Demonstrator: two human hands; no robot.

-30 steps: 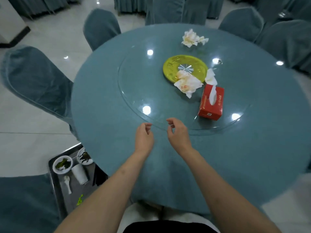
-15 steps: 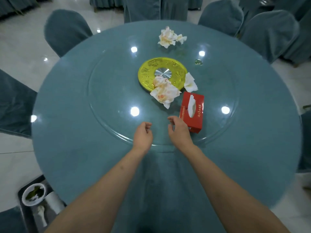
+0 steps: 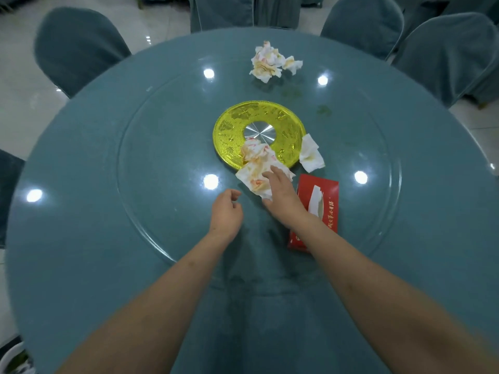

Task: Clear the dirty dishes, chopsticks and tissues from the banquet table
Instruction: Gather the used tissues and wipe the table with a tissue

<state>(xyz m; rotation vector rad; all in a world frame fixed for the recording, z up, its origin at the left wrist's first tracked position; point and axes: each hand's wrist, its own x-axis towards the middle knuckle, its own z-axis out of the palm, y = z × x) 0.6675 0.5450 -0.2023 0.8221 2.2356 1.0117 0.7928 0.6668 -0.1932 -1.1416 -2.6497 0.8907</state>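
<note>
A stained crumpled tissue (image 3: 255, 168) lies on the glass turntable (image 3: 162, 163), partly over the rim of the yellow centre disc (image 3: 232, 125). My right hand (image 3: 282, 195) rests on its near edge, fingers laid over it. My left hand (image 3: 225, 211) hovers just left of it, fingers loosely curled and holding nothing. A smaller white tissue (image 3: 310, 153) lies right of the disc. Another stained tissue clump (image 3: 270, 62) sits at the table's far side. A red tissue box (image 3: 321, 203) lies under my right forearm.
The round table (image 3: 67, 211) has a teal cloth. Covered chairs (image 3: 75, 47) ring it at the back and right (image 3: 445, 52). A white bowl (image 3: 14, 357) shows at the bottom left corner. Small green food scraps (image 3: 324, 110) lie on the glass.
My right hand has reached forward from the turntable's edge onto the stained tissue. My left hand moved forward a little. The view has come closer over the table.
</note>
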